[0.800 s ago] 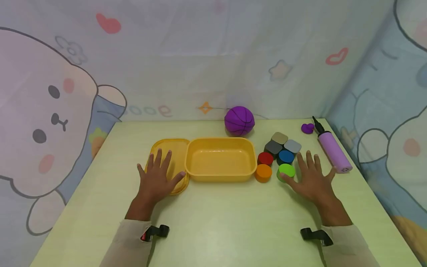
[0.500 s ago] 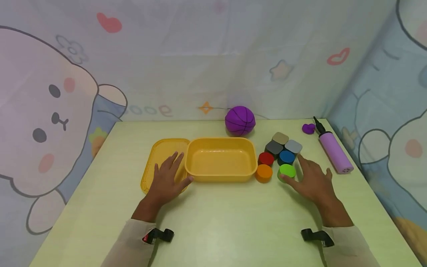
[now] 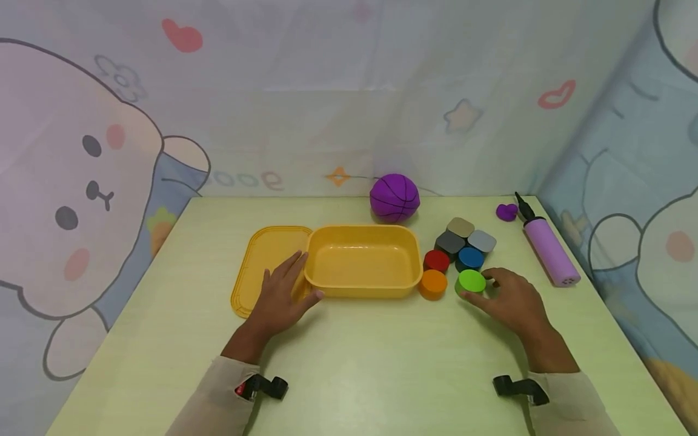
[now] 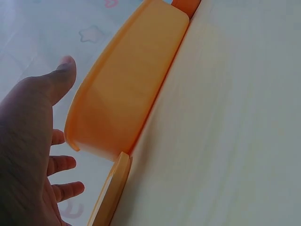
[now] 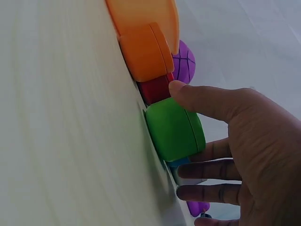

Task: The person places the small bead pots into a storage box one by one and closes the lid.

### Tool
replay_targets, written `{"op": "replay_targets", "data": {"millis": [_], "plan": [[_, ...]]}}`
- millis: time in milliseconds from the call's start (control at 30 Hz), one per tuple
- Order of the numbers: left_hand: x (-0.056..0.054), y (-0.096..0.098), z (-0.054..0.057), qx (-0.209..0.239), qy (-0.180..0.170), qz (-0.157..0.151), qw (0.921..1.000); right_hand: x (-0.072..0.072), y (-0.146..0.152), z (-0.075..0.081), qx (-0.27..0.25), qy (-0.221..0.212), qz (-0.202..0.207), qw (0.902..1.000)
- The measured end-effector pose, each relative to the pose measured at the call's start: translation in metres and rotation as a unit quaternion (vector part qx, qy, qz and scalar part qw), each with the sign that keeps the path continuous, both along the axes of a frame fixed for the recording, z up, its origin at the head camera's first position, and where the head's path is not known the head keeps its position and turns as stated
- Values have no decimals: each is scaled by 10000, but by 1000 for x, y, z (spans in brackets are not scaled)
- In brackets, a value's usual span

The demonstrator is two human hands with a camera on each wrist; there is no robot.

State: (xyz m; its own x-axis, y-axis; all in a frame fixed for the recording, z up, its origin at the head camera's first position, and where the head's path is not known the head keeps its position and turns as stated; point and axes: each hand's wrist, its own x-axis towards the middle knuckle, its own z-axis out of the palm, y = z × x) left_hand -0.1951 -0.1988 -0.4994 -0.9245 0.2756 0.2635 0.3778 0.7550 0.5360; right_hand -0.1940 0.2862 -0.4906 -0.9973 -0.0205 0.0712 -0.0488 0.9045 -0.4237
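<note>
My right hand (image 3: 515, 300) is around a small round green tub (image 3: 471, 281), which has a seam below its lid (image 5: 171, 129). The thumb lies along its near left side and the fingers reach past its right side, fairly straight in the right wrist view. My left hand (image 3: 278, 297) is spread over the right part of a flat yellow lid (image 3: 252, 266), fingertips near the left rim of a deep yellow box (image 3: 362, 292). In the left wrist view the thumb (image 4: 63, 77) stands apart from the box wall (image 4: 127, 75), fingers extended.
Beside the box stand round orange (image 3: 433, 284), red (image 3: 436, 261) and blue tubs (image 3: 470, 258), with dark grey (image 3: 449, 242), light grey (image 3: 482, 241) and tan squarish ones (image 3: 460, 227) behind. Further back are a purple ball (image 3: 395, 198), a purple heart-shaped piece (image 3: 507, 212) and a pink hand pump (image 3: 551, 251).
My left hand has moved right, toward the box, its fingers drawing closer together. My right hand's spread fingers have bent inward around the green tub.
</note>
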Motion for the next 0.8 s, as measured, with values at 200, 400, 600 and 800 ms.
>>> {"op": "replay_targets", "data": {"millis": [200,400,600,800], "plan": [[1,1,-1,2,-53,20,10000,1,1,-2,-13,31,87,10000],[-6,-3,-11,321,131,-59,9994,1,1,-3,-37,167,68,9998],[-14,-7,-25,472,379,-33,9982,2,-1,0,6,208,79,9998],[-6,-2,-5,546,330,79,9979,4,-4,6,-3,453,29,9990]]}}
